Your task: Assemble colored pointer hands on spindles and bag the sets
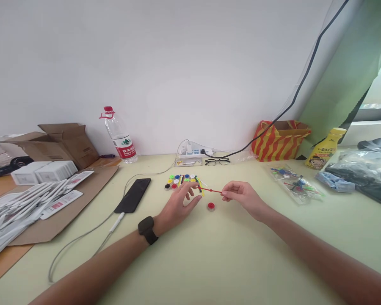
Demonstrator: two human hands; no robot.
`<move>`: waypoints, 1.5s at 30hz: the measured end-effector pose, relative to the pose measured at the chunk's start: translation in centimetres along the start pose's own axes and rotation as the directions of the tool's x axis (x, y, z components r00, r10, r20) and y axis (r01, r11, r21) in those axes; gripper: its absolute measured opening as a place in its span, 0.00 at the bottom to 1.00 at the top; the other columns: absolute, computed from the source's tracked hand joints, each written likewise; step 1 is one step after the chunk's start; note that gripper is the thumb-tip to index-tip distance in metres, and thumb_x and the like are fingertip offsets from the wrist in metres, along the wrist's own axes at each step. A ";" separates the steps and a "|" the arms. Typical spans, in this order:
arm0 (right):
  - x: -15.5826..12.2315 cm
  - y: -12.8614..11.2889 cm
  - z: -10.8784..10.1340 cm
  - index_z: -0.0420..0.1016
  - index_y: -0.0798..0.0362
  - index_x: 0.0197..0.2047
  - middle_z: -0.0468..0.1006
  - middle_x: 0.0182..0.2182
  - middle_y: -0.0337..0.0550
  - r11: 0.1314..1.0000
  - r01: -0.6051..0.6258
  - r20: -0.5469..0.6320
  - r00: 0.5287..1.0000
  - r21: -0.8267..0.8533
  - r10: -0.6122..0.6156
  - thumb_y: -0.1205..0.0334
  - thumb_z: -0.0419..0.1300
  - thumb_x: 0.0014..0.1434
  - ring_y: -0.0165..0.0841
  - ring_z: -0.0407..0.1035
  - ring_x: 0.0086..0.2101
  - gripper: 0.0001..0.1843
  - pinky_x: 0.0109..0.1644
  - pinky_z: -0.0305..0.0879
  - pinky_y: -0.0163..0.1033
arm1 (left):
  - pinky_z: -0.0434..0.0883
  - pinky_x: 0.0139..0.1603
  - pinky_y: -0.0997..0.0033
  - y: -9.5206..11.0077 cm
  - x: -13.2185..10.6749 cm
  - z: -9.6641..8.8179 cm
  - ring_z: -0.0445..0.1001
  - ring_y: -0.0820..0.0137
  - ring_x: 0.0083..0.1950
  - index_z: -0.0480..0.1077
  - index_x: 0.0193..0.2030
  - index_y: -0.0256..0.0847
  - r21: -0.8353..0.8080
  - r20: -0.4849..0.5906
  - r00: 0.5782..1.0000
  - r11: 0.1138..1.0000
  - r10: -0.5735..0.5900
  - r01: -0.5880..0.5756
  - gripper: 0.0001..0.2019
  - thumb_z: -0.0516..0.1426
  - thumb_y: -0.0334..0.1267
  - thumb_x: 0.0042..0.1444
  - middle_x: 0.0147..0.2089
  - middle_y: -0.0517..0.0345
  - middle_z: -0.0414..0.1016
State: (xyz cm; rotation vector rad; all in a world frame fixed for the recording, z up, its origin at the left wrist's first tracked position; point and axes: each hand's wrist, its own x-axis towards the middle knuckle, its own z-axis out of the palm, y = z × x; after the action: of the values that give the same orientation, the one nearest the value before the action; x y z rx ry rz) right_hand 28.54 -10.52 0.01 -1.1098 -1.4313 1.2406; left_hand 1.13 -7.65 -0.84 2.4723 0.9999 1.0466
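My right hand (243, 196) pinches the right end of a thin red stick (211, 191) held level just above the table. My left hand (180, 204), with a black watch on its wrist, holds the stick's left end between thumb and fingers, its other fingers spread. A small red round cap (211, 206) lies on the table under the stick, between both hands. Behind my left hand sit several small coloured caps and sticks (181, 180).
A black phone (133, 195) on a white cable lies to the left. Cardboard box (62, 142), white packets (28, 199), water bottle (120, 137), power strip (195, 151), glasses (217, 161), striped bag (281, 140), yellow bottle (325, 152) and plastic bag of parts (294, 180) ring the table.
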 end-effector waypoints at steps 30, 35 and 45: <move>0.1 1.8 1.4 0.76 0.53 0.37 0.74 0.23 0.35 0.981 -0.141 0.085 0.985 -0.132 0.153 0.55 0.69 0.54 0.27 0.66 0.23 0.12 0.23 0.61 0.32 | 0.73 0.57 0.57 2.2 0.4 -0.5 0.77 0.59 0.56 0.75 0.56 0.50 0.046 0.333 0.902 0.951 0.275 -0.307 0.14 0.58 0.33 0.66 0.56 0.52 0.79; 0.1 1.9 1.4 0.76 0.52 0.36 0.74 0.25 0.36 0.973 -0.124 0.088 0.986 -0.194 0.143 0.53 0.69 0.55 0.28 0.65 0.22 0.13 0.22 0.61 0.33 | 0.73 0.58 0.57 2.3 0.2 -0.5 0.77 0.59 0.56 0.74 0.56 0.50 0.040 0.349 0.900 0.956 0.260 -0.292 0.14 0.59 0.34 0.65 0.56 0.53 0.78; -0.7 0.4 0.3 0.70 0.49 0.59 0.76 0.31 0.38 0.868 0.090 -0.037 0.992 -0.488 -0.124 0.45 0.60 0.65 0.32 0.67 0.24 0.25 0.31 0.69 0.40 | 0.72 0.62 0.52 2.1 -0.2 -0.9 0.72 0.56 0.61 0.66 0.67 0.49 -0.034 0.201 0.962 0.983 0.184 -0.181 0.24 0.60 0.40 0.65 0.59 0.48 0.75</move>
State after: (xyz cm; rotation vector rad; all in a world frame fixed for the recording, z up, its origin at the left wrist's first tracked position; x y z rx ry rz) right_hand 28.35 -11.18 -0.46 -1.3656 -1.7821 0.7680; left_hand 1.41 -9.33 0.76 2.6344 0.7111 0.8253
